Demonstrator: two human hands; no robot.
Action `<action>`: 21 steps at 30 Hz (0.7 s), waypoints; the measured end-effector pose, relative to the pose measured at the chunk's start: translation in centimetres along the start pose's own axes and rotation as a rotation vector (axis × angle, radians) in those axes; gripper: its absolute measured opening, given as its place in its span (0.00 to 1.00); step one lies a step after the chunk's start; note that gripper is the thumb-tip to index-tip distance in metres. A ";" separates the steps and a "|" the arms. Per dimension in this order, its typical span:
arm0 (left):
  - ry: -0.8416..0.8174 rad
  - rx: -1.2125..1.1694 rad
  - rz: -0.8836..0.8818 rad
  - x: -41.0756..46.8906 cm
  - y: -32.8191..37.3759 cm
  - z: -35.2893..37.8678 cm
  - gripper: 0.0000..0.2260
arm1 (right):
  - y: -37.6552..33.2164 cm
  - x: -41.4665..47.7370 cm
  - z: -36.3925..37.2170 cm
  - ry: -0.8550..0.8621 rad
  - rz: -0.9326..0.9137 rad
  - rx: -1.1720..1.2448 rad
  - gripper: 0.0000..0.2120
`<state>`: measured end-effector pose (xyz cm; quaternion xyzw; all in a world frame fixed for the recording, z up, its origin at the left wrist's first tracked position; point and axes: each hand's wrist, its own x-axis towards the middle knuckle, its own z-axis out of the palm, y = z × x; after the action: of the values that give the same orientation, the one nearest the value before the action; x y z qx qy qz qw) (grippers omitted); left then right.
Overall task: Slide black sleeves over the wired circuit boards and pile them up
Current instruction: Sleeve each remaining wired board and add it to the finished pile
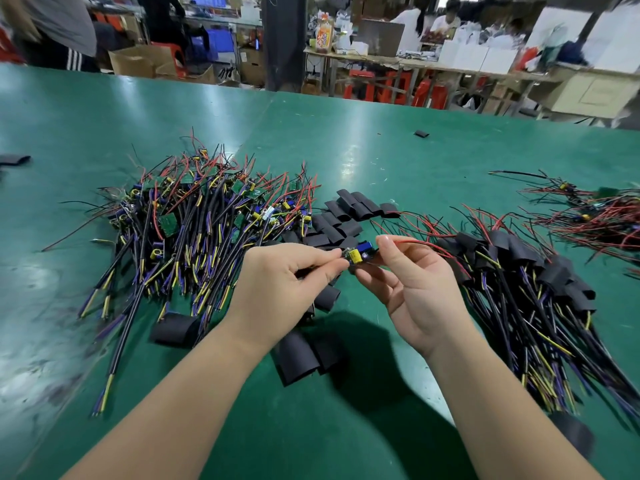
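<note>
Where the board sits: circuit board (358,255) is held up between both hands, above the worktop (381,161) at mid-width, closer to the near edge than the far one.
Left hand: left hand (277,275) has thumb and forefinger pinched on the board's left end, other fingers curled in. The black cable runs back under the palm.
Right hand: right hand (415,285) is palm up, thumb on top where the red leads (426,244) leave the board, fingers curled underneath it.
Board axis: long axis lies roughly left-right, parallel to the near edge. Blue and yellow components face up, and the red leads trail toward the right edge.
Sleeve on board: none over the components. There's a dark bit under the board at the right fingertips, can't tell if it's a sleeve.
Loose sleeves: loose sleeves (346,216) are scattered just beyond the hands, toward the far edge. The nearest sleeve (327,297) lies just under the left hand, on the near-edge side.
Bare pile: bare pile (194,223) of unsleeved boards sits toward the left edge, close to the left hand.
Done pile: done pile (519,268) of sleeved boards sits toward the right edge, just beside the right hand, cables fanning to the near right corner.
Next move (my read): the sleeve has to travel along that left-right axis, fed on over a lead end. Left hand is nearer the spare sleeve, right hand nearer the done pile.
Risk: the tall capacitor may snag the sleeve mouth.
</note>
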<state>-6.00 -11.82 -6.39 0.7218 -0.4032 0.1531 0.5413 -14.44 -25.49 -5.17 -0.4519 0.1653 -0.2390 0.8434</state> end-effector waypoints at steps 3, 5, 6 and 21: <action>-0.057 -0.055 -0.139 0.2 -0.4 -0.4 0.06 | 0.1 -0.2 0.2 -0.087 -0.057 -0.039 0.03; -0.140 0.034 -0.052 0.3 -0.4 -0.8 0.09 | 0.3 -0.2 0.4 -0.098 -0.082 -0.049 0.04; -0.188 0.093 0.006 0.3 -0.2 -0.9 0.10 | 0.2 -0.2 0.5 -0.097 -0.092 -0.045 0.03; -0.033 0.308 -0.203 1.4 -2.8 -2.7 0.10 | 4.0 -2.8 1.6 -0.705 -0.500 -1.795 0.27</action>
<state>-2.43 -9.70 -6.36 0.8355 -0.3089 0.1460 0.4303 -14.94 -20.95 -7.53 -0.9893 -0.0752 -0.0484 0.1155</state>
